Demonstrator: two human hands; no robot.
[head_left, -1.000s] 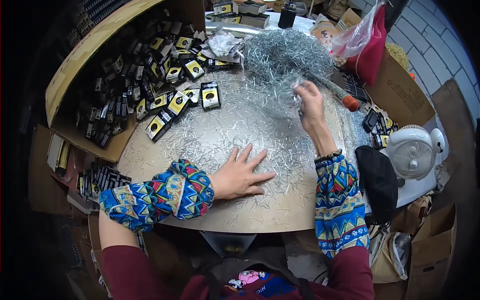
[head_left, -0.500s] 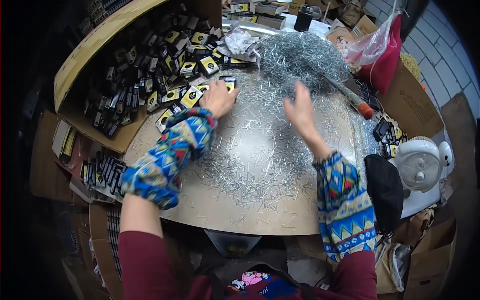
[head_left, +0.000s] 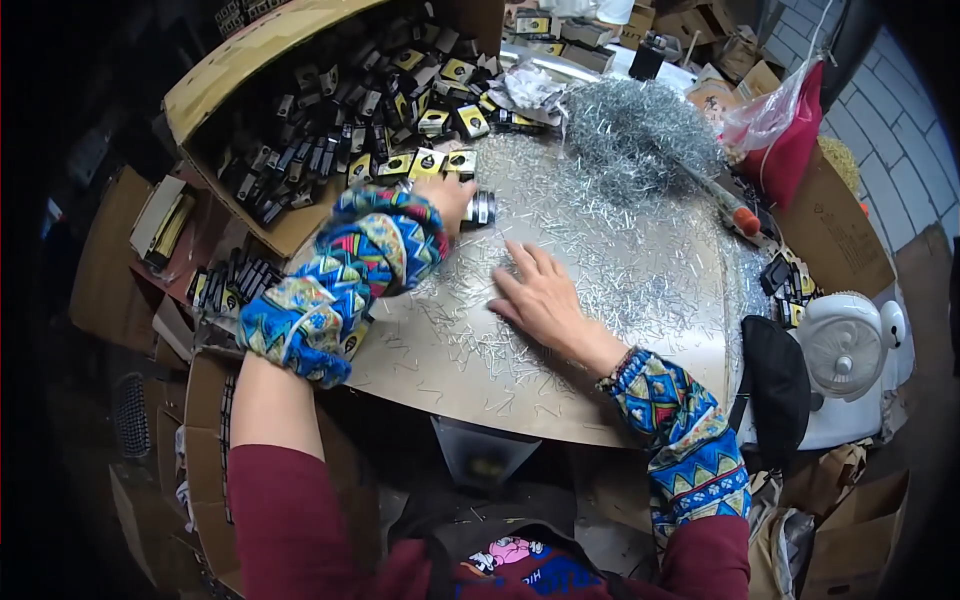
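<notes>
Head view: the left hand (head_left: 452, 197) reaches forward across the round table (head_left: 440, 350), fingers curled around a small silvery cylinder (head_left: 480, 208) — most of the hand is hidden behind its patterned sleeve (head_left: 340, 270), so the grip itself is only partly seen. The cylinder sits just this side of a row of small black-and-yellow packs (head_left: 430, 163) at the table's far left edge, beside a cardboard box (head_left: 250, 60) filled with more such packs.

The right hand (head_left: 535, 295) lies flat, palm down, fingers spread wide on the loose metal pins (head_left: 620, 260) that cover the tabletop — it holds nothing. A thick heap of the same pins (head_left: 640, 130) rises at the far side. An orange-handled tool (head_left: 740, 218) lies to the right of the heap. A white fan (head_left: 850, 355) stands off the table's right edge, with a black pouch (head_left: 775, 385) just beside it.
</notes>
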